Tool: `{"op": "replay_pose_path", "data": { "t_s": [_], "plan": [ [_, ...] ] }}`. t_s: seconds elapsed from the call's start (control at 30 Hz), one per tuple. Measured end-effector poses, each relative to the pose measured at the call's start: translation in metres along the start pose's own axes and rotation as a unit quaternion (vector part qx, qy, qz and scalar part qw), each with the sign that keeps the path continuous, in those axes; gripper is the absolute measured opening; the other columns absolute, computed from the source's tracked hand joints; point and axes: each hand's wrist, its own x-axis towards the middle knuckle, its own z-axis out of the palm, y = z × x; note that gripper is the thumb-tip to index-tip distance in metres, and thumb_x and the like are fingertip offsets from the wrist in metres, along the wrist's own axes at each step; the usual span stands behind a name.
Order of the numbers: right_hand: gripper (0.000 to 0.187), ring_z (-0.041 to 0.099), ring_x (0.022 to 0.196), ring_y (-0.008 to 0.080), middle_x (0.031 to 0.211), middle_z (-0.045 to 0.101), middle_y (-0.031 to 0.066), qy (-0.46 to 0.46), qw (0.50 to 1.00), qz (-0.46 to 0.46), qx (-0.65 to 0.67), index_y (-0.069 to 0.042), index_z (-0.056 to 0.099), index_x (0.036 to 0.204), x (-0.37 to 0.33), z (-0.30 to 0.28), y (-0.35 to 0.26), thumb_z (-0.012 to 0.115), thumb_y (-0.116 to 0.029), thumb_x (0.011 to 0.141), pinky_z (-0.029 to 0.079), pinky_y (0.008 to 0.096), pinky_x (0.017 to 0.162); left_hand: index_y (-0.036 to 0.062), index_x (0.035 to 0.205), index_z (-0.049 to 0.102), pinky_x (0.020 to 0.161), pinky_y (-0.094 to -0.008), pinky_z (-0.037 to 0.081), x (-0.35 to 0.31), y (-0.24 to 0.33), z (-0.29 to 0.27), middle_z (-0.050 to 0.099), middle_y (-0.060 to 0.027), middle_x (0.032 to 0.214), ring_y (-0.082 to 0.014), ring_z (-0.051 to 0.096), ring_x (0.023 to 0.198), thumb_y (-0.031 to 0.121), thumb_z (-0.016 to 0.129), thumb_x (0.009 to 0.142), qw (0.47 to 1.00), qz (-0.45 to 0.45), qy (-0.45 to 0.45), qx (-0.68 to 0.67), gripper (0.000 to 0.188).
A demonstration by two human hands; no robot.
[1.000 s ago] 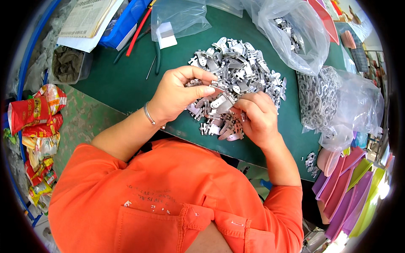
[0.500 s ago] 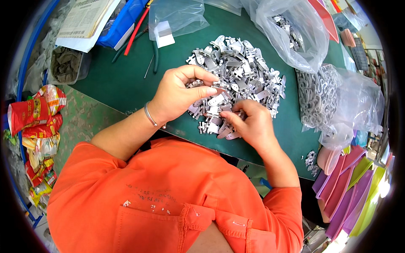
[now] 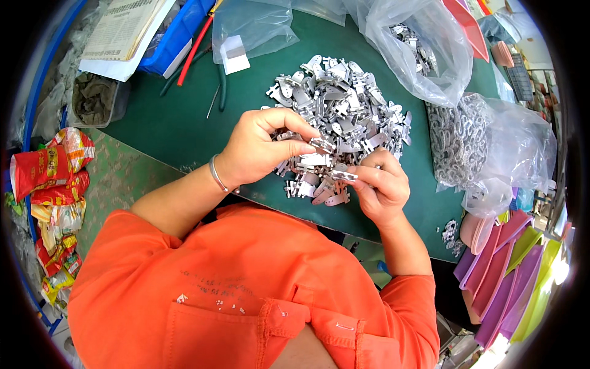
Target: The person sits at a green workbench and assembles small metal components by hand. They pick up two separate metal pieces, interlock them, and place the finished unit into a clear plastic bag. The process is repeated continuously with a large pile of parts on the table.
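Observation:
A large heap of small silvery metal parts point(image 3: 350, 101), flat with rounded ends and jointed bits, lies on the green tabletop point(image 3: 184, 132). Over its near left side my left hand point(image 3: 264, 144) pinches one small metal part point(image 3: 321, 146) between thumb and fingertips. Just right of it, my right hand point(image 3: 384, 187) holds another metal part point(image 3: 344, 174) between thumb and forefinger, a little above the heap's near edge. The two held parts are close together but apart. Both hands' fingertips partly cover what they grip.
Pliers point(image 3: 222, 86), a red pen-like stick point(image 3: 195, 49) and a blue bin point(image 3: 166, 37) lie at the back left. Clear plastic bags of metal parts point(image 3: 458, 144) stand at the right. Coloured plastic trays point(image 3: 510, 277) stack at the lower right.
My right hand has lifted from the heap and turned, now showing a metal part in its pinch. My left hand keeps its pinch, slightly lower. The whole view has shifted slightly.

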Motion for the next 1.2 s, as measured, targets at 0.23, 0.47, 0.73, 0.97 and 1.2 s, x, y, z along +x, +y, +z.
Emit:
{"op": "replay_pose_path", "data": {
  "t_s": [0.23, 0.47, 0.73, 0.97, 1.2],
  "plan": [
    [0.030, 0.051, 0.051, 0.0213, 0.084, 0.060, 0.0173, 0.031, 0.689, 0.174, 0.703, -0.007, 0.047, 0.106, 0.003, 0.001, 0.010, 0.059, -0.013, 0.080, 0.042, 0.0309, 0.046, -0.0005, 0.102, 0.063, 0.052, -0.0200, 0.043, 0.000, -0.001, -0.005, 0.066, -0.0087, 0.086, -0.0068, 0.052, 0.057, -0.002, 0.067, 0.082, 0.953, -0.144, -0.038, -0.265, 0.020],
    [0.044, 0.065, 0.067, 0.0291, 0.092, 0.062, 0.0149, -0.003, 0.599, 0.536, 0.594, -0.009, 0.052, 0.115, 0.022, 0.030, -0.007, 0.043, -0.047, 0.094, 0.052, 0.0373, 0.048, 0.0028, 0.092, 0.062, 0.052, -0.0232, 0.042, 0.017, 0.019, 0.017, 0.061, -0.0031, 0.079, -0.0090, 0.053, 0.067, 0.010, 0.060, 0.085, 0.981, -0.098, -0.040, -0.165, 0.010],
    [0.030, 0.061, 0.089, 0.0247, 0.094, 0.061, 0.0099, 0.207, 0.543, 0.423, 0.695, -0.009, 0.057, 0.103, 0.058, 0.028, -0.007, 0.048, -0.035, 0.092, 0.052, 0.0400, 0.068, 0.0035, 0.093, 0.065, 0.082, -0.0359, 0.047, 0.046, 0.043, 0.043, 0.065, -0.0114, 0.095, -0.0263, 0.061, 0.090, 0.006, 0.068, 0.077, 0.890, 0.373, 0.052, 0.257, 0.017],
    [0.039, 0.050, 0.114, 0.0395, 0.127, 0.050, 0.0205, 0.291, 0.758, 0.303, 0.498, 0.000, 0.048, 0.124, 0.143, -0.103, 0.062, 0.050, -0.022, 0.092, 0.040, 0.0546, 0.099, 0.0009, 0.090, 0.065, 0.065, -0.0272, 0.048, 0.034, 0.029, 0.025, 0.063, -0.0084, 0.087, -0.0185, 0.060, 0.074, -0.001, 0.064, 0.080, 0.940, 0.226, 0.087, 0.241, 0.011],
    [0.025, 0.059, 0.099, 0.0218, 0.114, 0.061, 0.0086, 0.043, 0.971, 0.226, -0.070, -0.002, 0.064, 0.108, 0.094, -0.074, 0.039, 0.063, -0.011, 0.085, 0.047, 0.0345, 0.084, 0.0003, 0.090, 0.065, 0.064, -0.0332, 0.047, 0.014, -0.001, 0.008, 0.057, -0.0112, 0.085, -0.0259, 0.058, 0.073, 0.013, 0.073, 0.074, 0.864, 0.132, -0.068, 0.481, 0.021]
  ]
}}
